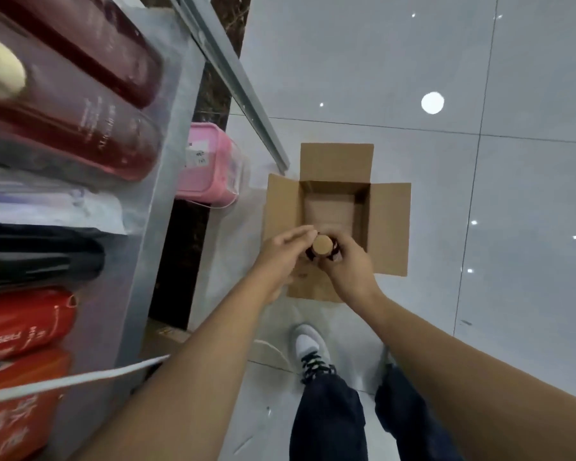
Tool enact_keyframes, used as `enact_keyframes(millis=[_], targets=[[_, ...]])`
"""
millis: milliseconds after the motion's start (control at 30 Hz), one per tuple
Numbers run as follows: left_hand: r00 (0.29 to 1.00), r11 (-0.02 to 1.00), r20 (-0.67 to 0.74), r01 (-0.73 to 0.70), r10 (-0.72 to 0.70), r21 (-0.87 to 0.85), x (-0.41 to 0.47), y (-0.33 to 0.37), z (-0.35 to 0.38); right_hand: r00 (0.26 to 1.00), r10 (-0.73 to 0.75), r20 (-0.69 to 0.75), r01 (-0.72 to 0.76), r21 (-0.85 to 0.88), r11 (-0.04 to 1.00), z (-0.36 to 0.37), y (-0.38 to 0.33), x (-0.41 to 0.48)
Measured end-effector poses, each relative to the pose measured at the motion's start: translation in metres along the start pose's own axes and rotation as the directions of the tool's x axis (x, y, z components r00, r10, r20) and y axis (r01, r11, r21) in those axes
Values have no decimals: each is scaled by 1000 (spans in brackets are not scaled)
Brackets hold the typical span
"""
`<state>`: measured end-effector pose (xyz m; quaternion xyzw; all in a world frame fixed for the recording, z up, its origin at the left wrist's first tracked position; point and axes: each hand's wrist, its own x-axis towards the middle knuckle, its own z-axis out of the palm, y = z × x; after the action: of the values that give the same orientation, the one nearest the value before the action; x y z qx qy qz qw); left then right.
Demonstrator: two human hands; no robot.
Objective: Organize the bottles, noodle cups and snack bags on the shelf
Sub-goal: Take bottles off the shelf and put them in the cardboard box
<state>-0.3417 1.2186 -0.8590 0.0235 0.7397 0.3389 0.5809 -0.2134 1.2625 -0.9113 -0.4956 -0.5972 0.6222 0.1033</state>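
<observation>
Looking straight down, we see a bottle [323, 245] with a round tan cap and a dark body, of which only slivers show round the cap's rim. Its long axis runs up toward us, cap uppermost, so it is held upright and we see it end-on; its base is hidden.

The right grip [348, 266] is clamped on it, the fingers curling round the dark body just under the cap. The bottle sits at the left end of that grip, at the fingertips, with the palm to its right and nearer to us. The left grip [285, 252] lies on the bottle's other side, fingers fairly straight and closed on nothing. Its fingertips [308, 233] reach the cap's left edge, and we cannot tell whether they touch it. So the bottle lies between the two grips.

Below both grips a box [336, 161] sits on the floor [529, 194], flaps spread, with the bottle over the near part of its opening. Left of the left grip is the shelf [167, 194], carrying blurred red bottles [113, 134]. Beyond the left grip, beside the box, is a pink tub [210, 168]. A shoe [310, 347] shows nearer to us than both grips.
</observation>
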Motion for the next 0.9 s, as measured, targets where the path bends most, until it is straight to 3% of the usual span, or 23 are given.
enact_keyframes(millis=[233,500,700,900], targets=[[998,988,-22,51,-54,-146,73,-62,-3,998,54,39,-53,-34,998,44,72,44],[989,975,-57,122,-135,-187,112,-95,0,973,204,105,-196,-82,977,65,119,73],[987,974,-56,139,-151,-178,113,-100,-1,953,251,168,-225,-158,961,55,120,75],[983,993,-148,102,-109,-55,92,-84,9,951,274,144,-263,-91,960,38,87,62]])
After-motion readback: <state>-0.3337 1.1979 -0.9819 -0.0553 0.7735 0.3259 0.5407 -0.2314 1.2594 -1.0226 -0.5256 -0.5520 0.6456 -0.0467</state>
